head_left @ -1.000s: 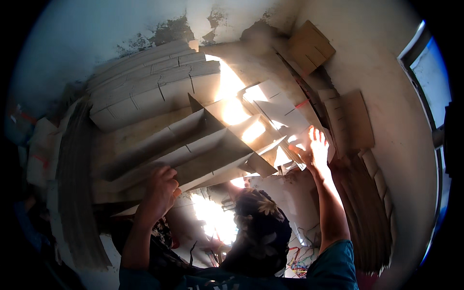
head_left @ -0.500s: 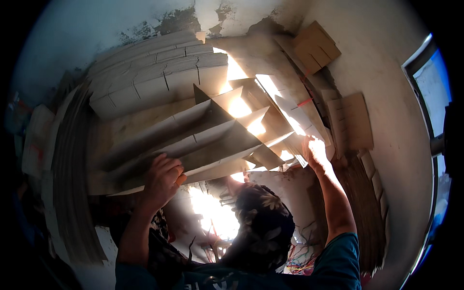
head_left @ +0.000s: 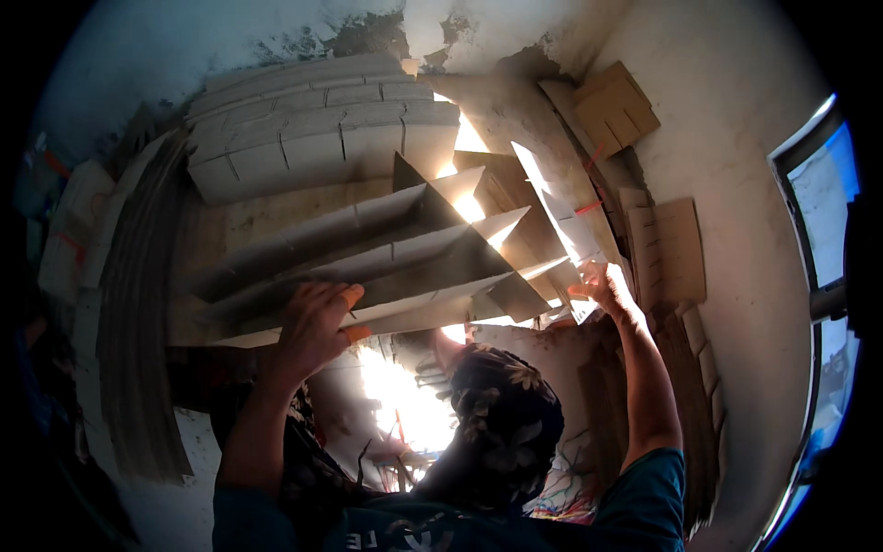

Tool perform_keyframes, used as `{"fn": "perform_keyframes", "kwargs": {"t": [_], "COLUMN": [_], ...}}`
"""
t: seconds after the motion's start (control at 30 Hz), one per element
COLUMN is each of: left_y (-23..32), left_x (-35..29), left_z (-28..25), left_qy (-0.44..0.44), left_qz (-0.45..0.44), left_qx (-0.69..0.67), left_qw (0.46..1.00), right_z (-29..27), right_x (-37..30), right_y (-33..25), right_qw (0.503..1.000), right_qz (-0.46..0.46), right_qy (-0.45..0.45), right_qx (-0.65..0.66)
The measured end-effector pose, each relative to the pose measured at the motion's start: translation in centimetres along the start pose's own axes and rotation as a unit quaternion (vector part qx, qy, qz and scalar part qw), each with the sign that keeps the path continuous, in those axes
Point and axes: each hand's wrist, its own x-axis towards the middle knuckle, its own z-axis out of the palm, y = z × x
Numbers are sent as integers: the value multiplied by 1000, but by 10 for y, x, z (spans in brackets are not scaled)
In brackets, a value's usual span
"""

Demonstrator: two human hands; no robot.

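Note:
A partly assembled cardboard divider grid (head_left: 441, 267) lies on the work surface, its long slotted strips standing on edge and crossed by shorter pieces. My left hand (head_left: 317, 322) is closed over the nearest long strip, thumb and index finger toward its near side. At the grid's right end my right hand (head_left: 609, 287) has its fingers bent around the end of a pale cardboard strip (head_left: 581, 309); glare partly hides this grip. Just beyond that hand, a long narrow cardboard strip (head_left: 543, 198) lies slantwise in bright sunlight.
Stacked slotted cardboard strips (head_left: 313, 147) line the back. More stacks stand at the left (head_left: 138, 304) and right (head_left: 685, 414). Brown cardboard pieces (head_left: 616, 109) lean near the right wall. Beside my right arm is a window (head_left: 823, 221). Coloured cords (head_left: 566, 492) lie below.
The view has shifted a little. My left hand's thumb and index finger are spread further apart along the strip. My right hand's fingers have loosened from a tighter fist and point more leftward.

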Motion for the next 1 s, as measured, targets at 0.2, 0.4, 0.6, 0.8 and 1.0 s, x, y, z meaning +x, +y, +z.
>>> {"fn": "perform_keyframes", "kwargs": {"t": [0.2, 0.4, 0.6, 0.8, 1.0], "left_y": [1, -3, -4, -3, -3], "left_x": [0, -7, -7, -10, -12], "left_z": [0, 0, 8, 12, 15], "left_qy": [-1, 24, 43, 39, 35], "left_qz": [-22, -9, 12, 20, 13], "left_qx": [-4, -18, -61, -60, -56], "left_qw": [1000, 1000, 997, 997, 998], "right_z": [0, -63, -48, -36, -26], "right_x": [-1, -43, -60, -60, -57], "right_y": [13, -138, -202, -221, -222], "right_qw": [943, 949, 958, 982, 961], "right_qz": [-36, -172, -207, -135, -232], "right_qy": [188, 261, 92, -37, -56], "right_qx": [-271, 45, 173, 129, 138]}}
